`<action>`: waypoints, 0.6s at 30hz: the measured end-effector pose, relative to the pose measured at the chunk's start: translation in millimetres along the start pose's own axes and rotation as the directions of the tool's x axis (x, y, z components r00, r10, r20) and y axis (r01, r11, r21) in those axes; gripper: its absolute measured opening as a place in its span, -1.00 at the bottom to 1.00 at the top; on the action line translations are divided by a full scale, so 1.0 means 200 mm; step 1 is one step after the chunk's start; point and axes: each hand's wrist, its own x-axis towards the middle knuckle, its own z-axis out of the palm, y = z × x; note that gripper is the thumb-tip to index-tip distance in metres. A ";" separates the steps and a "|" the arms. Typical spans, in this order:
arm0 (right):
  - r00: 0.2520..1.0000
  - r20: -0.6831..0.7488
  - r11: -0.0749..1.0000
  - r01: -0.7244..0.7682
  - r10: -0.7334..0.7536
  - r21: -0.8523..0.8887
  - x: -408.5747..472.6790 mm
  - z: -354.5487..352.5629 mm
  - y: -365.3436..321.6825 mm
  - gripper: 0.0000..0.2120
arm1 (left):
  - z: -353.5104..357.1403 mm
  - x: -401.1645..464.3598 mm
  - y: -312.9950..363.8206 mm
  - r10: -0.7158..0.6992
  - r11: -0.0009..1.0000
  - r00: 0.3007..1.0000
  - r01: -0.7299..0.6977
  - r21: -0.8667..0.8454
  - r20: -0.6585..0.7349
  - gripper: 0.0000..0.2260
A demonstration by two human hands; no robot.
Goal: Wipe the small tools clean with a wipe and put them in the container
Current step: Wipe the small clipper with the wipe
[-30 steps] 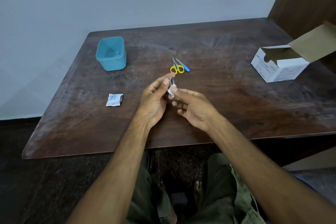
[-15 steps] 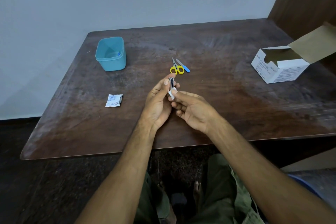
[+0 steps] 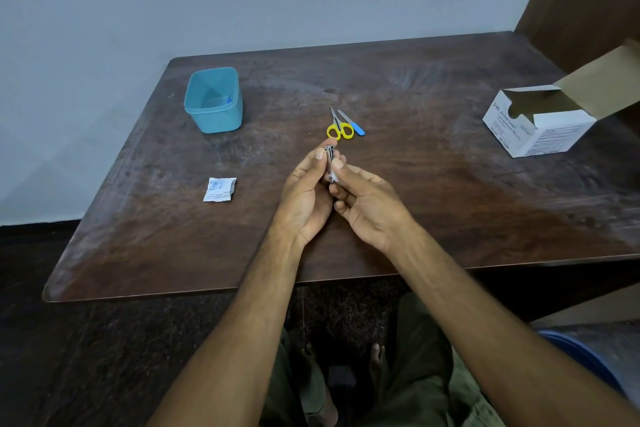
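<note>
Both hands meet above the middle of the dark brown wooden desk [image 3: 433, 184], toward its near edge. The left hand [image 3: 306, 194] grips a small silver metal nail clipper [image 3: 330, 158] between thumb and fingertips, holding it upright with its jaw end uppermost. The right hand [image 3: 367, 204] pinches the clipper's lower end between thumb and forefinger; a scrap of white wipe [image 3: 333, 178] shows there, though whether it wraps the clipper fully cannot be told from this view.

Just beyond the hands, toward the far edge, lie small yellow-handled scissors [image 3: 339, 126] and, beside them on the right, a slim blue-handled metal tool [image 3: 351, 123], the two apparently touching. The open teal plastic container [image 3: 213, 100] stands near the far left corner, well apart from the hands, with a small blue item [image 3: 228, 99] inside. A torn white wipe sachet [image 3: 219, 189] lies near the left edge. An open white cardboard box [image 3: 540, 125] sits at the right edge.
</note>
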 end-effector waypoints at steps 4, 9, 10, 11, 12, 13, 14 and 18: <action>0.998 -0.035 0.998 0.058 -0.058 -0.021 0.00 0.01 0.00 -0.88 | 0.00 0.01 0.00 -0.003 0.999 0.999 0.002 -0.037 -0.039 -0.82; 0.979 -0.090 0.976 0.171 -0.185 -0.138 0.00 -0.01 0.00 -0.87 | -0.01 0.02 -0.01 0.025 0.999 0.997 -0.027 -0.025 -0.071 -0.83; 0.969 -0.087 0.957 0.210 -0.231 -0.198 -0.01 -0.01 0.00 -0.87 | -0.01 0.02 -0.01 0.030 0.999 0.997 -0.031 -0.019 -0.070 -0.84; 0.959 -0.072 0.931 0.247 -0.275 -0.270 -0.01 -0.02 0.00 -0.88 | -0.01 0.02 -0.01 0.034 0.999 0.997 -0.035 -0.011 -0.070 -0.84; 0.948 -0.051 0.897 0.280 -0.315 -0.342 -0.01 -0.02 0.01 -0.88 | -0.01 0.02 -0.01 0.038 0.999 0.997 -0.039 -0.005 -0.067 -0.82; 0.938 -0.030 0.863 0.304 -0.344 -0.404 -0.02 -0.02 0.02 -0.88 | 0.00 0.01 -0.01 0.040 0.999 0.997 -0.040 -0.002 -0.067 -0.77; 0.931 -0.014 0.835 0.320 -0.364 -0.447 -0.02 -0.02 0.02 -0.88 | 0.00 0.01 -0.01 0.037 0.999 0.997 -0.038 -0.005 -0.067 -0.73; 0.917 -0.027 0.798 0.331 -0.398 -0.504 -0.02 -0.01 0.01 -0.91 | 0.01 0.01 -0.01 0.053 0.999 0.995 -0.052 0.016 -0.081 -0.78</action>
